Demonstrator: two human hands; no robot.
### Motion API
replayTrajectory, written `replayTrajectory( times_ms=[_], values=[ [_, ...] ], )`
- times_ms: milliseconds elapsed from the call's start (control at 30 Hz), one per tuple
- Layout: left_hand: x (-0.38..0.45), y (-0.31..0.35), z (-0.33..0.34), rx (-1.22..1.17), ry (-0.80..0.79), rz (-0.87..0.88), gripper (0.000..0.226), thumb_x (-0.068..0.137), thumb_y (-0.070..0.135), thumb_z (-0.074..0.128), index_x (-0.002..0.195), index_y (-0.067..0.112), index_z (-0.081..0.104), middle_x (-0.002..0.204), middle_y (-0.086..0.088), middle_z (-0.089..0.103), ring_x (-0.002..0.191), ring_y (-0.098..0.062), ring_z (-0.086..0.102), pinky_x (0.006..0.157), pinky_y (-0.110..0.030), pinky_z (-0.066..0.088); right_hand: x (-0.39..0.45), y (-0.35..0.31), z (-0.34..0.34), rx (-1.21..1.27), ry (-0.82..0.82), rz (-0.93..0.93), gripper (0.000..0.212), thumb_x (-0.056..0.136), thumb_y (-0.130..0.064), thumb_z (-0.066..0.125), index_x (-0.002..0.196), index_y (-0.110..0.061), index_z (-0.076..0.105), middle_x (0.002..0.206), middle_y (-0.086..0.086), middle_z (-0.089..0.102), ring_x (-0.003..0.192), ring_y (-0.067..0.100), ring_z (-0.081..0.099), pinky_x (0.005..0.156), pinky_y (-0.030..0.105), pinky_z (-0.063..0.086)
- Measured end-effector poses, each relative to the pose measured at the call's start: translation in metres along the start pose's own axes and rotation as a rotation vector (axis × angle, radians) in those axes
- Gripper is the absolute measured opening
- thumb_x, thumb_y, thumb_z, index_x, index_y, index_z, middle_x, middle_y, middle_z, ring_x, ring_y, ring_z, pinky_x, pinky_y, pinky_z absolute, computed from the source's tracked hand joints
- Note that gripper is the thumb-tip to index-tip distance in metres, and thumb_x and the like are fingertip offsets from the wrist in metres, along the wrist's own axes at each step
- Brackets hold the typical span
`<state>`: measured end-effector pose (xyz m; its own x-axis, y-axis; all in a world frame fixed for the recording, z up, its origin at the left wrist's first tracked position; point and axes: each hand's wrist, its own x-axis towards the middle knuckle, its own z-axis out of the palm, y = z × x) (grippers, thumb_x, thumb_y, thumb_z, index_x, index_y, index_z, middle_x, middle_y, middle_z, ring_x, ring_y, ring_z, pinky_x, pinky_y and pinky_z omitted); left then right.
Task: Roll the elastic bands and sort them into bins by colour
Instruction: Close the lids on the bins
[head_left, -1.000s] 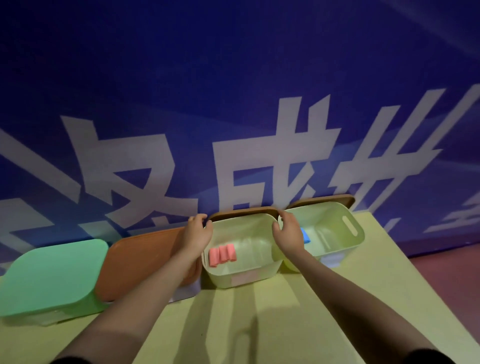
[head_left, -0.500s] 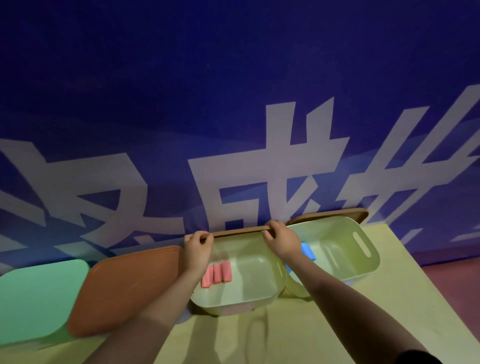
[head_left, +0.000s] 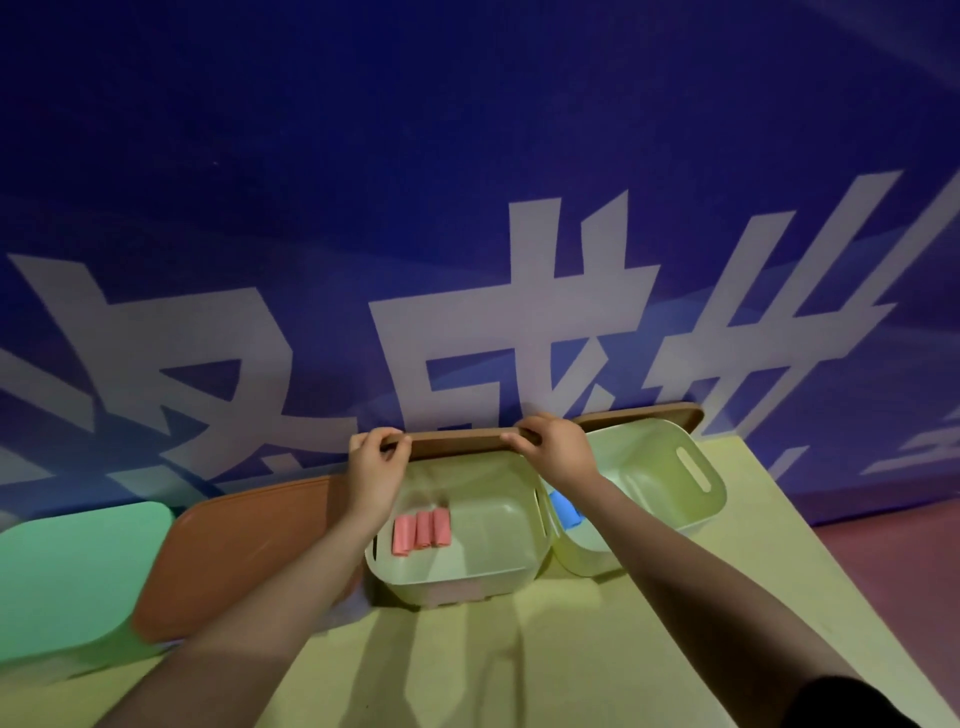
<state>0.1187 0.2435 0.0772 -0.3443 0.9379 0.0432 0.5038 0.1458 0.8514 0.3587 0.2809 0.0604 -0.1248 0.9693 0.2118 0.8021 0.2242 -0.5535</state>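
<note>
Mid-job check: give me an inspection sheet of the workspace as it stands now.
Surface: yellow table, bins along its far edge.
Job's things: three pink rolls in the middle bin; blue roll in the right bin; two bins at left closed under an orange lid and a green lid.
Clutter: nothing seen.
Grippers: left hand and right hand each grip the brown lid behind the middle bin.
Cables: nothing seen.
Surroundings: blue banner with white characters; a second brown lid behind the right bin.
</note>
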Motion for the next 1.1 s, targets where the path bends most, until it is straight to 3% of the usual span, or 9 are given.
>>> replayTrajectory(
  times_ms=[167, 333, 400, 633, 767, 867, 1000, 1100],
  values=[
    [-0.020, 0.004, -0.023, -0.091, 0.036, 0.091, 0.019, 0.095, 0.018, 0.056, 0.108, 0.007, 0.064, 0.115, -0.006, 0.047, 0.093, -0.015, 0.054, 0.085, -0.022, 0.040, -0.024, -0.018, -0.016, 0.033, 0.069, -0.030, 0.036, 0.084, -0.050, 0.065, 0.095, -0.018, 0.076, 0.088, -0.002, 0.072, 0.078, 0.016, 0.064, 0.068, 0.033, 0.051],
    [-0.054, -0.004, -0.037, -0.132, 0.070, 0.126, 0.014, 0.095, 0.014, 0.054, 0.104, 0.009, 0.064, 0.111, -0.002, 0.047, 0.092, -0.011, 0.051, 0.082, -0.012, 0.036, -0.064, -0.031, -0.017, 0.103, 0.181, -0.050, 0.031, 0.083, -0.042, 0.070, 0.102, -0.018, 0.075, 0.093, -0.005, 0.070, 0.071, 0.007, 0.062, 0.070, 0.019, 0.049],
    [-0.065, -0.010, -0.041, -0.126, 0.056, 0.136, 0.013, 0.095, 0.012, 0.054, 0.104, 0.010, 0.064, 0.110, -0.004, 0.048, 0.093, -0.013, 0.051, 0.084, -0.015, 0.036, -0.083, -0.034, -0.011, 0.162, 0.225, -0.051, 0.028, 0.084, -0.033, 0.072, 0.107, -0.016, 0.073, 0.099, -0.004, 0.069, 0.073, 0.005, 0.060, 0.074, 0.020, 0.051],
    [-0.093, -0.029, -0.041, -0.051, -0.073, -0.002, 0.017, 0.094, 0.016, 0.056, 0.110, 0.011, 0.060, 0.119, -0.004, 0.045, 0.091, -0.014, 0.050, 0.081, -0.021, 0.038, -0.138, -0.029, 0.017, 0.193, 0.126, 0.001, 0.032, 0.086, -0.014, 0.069, 0.117, -0.009, 0.066, 0.121, 0.004, 0.061, 0.109, 0.018, 0.059, 0.090, 0.031, 0.050],
    [-0.098, -0.037, -0.035, 0.139, -0.234, -0.081, 0.032, 0.093, 0.016, 0.057, 0.124, 0.010, 0.054, 0.133, -0.008, 0.036, 0.090, -0.014, 0.046, 0.079, -0.022, 0.036, -0.156, -0.023, 0.030, 0.147, 0.073, 0.031, 0.029, 0.086, -0.009, 0.066, 0.115, -0.007, 0.067, 0.124, 0.006, 0.059, 0.107, 0.023, 0.060, 0.091, 0.035, 0.050],
    [-0.098, -0.042, -0.033, 0.221, -0.266, -0.054, 0.035, 0.092, 0.018, 0.058, 0.126, 0.010, 0.052, 0.136, -0.009, 0.034, 0.089, -0.016, 0.048, 0.079, -0.025, 0.040, -0.163, -0.025, 0.035, 0.123, 0.071, 0.029, 0.032, 0.083, -0.006, 0.068, 0.115, -0.008, 0.067, 0.126, 0.006, 0.058, 0.104, 0.025, 0.060, 0.090, 0.027, 0.046],
    [-0.097, -0.043, -0.036, 0.344, -0.263, -0.004, 0.036, 0.093, 0.024, 0.056, 0.127, 0.012, 0.051, 0.133, -0.008, 0.037, 0.082, -0.020, 0.053, 0.072, -0.029, 0.044, -0.164, -0.027, 0.033, 0.105, 0.103, 0.011, 0.031, 0.082, -0.008, 0.067, 0.113, -0.010, 0.068, 0.118, 0.006, 0.060, 0.105, 0.024, 0.058, 0.088, 0.029, 0.047],
    [-0.097, -0.051, -0.036, 0.365, -0.286, 0.034, 0.034, 0.092, 0.022, 0.055, 0.125, 0.013, 0.053, 0.127, -0.008, 0.044, 0.090, -0.025, 0.059, 0.077, -0.034, 0.049, -0.166, -0.026, 0.031, 0.117, 0.128, -0.030, 0.024, 0.083, -0.009, 0.065, 0.106, -0.014, 0.069, 0.103, 0.002, 0.062, 0.095, 0.021, 0.059, 0.080, 0.030, 0.050]
  ],
)
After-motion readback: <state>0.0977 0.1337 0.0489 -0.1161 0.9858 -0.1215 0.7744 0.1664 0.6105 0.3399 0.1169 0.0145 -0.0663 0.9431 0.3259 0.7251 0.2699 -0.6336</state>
